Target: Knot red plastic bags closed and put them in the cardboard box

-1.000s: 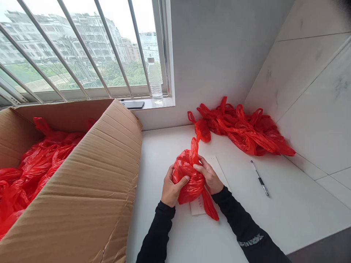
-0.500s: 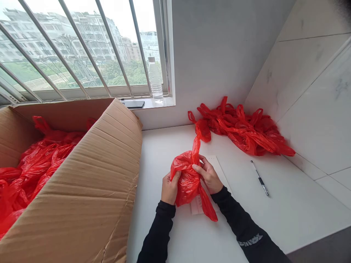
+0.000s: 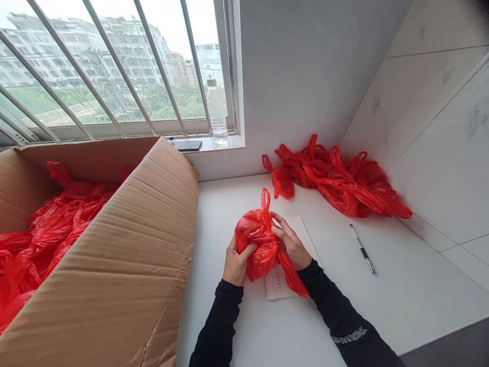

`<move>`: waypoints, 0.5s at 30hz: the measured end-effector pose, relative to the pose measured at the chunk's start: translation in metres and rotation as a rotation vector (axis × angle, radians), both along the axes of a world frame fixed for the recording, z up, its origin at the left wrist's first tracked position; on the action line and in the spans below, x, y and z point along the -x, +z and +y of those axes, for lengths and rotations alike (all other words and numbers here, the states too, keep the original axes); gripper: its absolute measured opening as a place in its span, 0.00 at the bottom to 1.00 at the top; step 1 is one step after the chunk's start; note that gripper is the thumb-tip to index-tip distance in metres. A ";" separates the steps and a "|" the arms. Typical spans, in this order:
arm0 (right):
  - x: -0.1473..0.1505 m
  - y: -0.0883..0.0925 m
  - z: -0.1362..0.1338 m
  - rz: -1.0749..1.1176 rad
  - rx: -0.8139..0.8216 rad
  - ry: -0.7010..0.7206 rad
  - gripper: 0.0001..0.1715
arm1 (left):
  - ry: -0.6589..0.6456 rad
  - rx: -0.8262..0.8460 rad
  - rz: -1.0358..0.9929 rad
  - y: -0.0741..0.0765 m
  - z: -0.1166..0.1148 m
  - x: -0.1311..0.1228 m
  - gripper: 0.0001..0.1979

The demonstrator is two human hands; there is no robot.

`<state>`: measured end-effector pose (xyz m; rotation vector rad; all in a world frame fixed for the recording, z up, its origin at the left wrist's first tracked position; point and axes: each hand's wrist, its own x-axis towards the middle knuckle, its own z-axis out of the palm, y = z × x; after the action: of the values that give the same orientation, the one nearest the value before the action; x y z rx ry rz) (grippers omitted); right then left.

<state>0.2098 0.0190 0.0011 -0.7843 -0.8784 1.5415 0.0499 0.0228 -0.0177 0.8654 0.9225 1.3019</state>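
Observation:
Both my hands hold a crumpled red plastic bag [image 3: 257, 244] just above the white counter [image 3: 401, 290]. My left hand [image 3: 236, 262] grips its left side, thumb pressed into the plastic. My right hand [image 3: 291, 243] is closed on its right side, with a handle sticking up and a loose tail hanging below my wrist. Under the bag lies a white paper sheet [image 3: 280, 283] with printed marks.
A big open cardboard box [image 3: 126, 255] full of red bags stands at the left. A pile of red bags [image 3: 336, 178] lies at the back right against the tiled wall. A pen [image 3: 362, 248] lies to the right. A water bottle [image 3: 216, 109] and a phone [image 3: 185, 146] sit on the windowsill.
The bag's upper handle, stretched tall before, has been drawn down into a shorter loop. My hands have bunched the bag tighter and shifted slightly up and left.

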 end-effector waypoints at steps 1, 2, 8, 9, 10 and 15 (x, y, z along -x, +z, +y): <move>0.000 -0.002 0.001 -0.019 0.003 0.008 0.30 | 0.014 -0.006 0.007 0.000 0.000 0.000 0.24; -0.001 -0.003 0.002 -0.045 0.005 0.019 0.30 | 0.028 -0.011 0.013 0.001 0.001 0.000 0.23; 0.002 -0.006 0.003 -0.102 -0.060 0.066 0.29 | 0.039 -0.014 0.000 0.001 0.001 0.000 0.20; 0.002 -0.005 0.003 -0.101 -0.064 0.079 0.30 | 0.042 -0.012 -0.009 0.001 0.002 -0.001 0.20; 0.003 -0.004 0.002 -0.102 -0.066 0.105 0.31 | 0.049 -0.009 -0.018 0.000 0.002 -0.001 0.20; 0.003 -0.003 -0.001 -0.155 -0.100 0.205 0.41 | 0.056 0.006 -0.064 0.002 0.000 0.003 0.17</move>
<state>0.2065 0.0183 -0.0019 -0.7674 -1.1711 1.6159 0.0469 0.0232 -0.0159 0.7938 0.9056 1.3661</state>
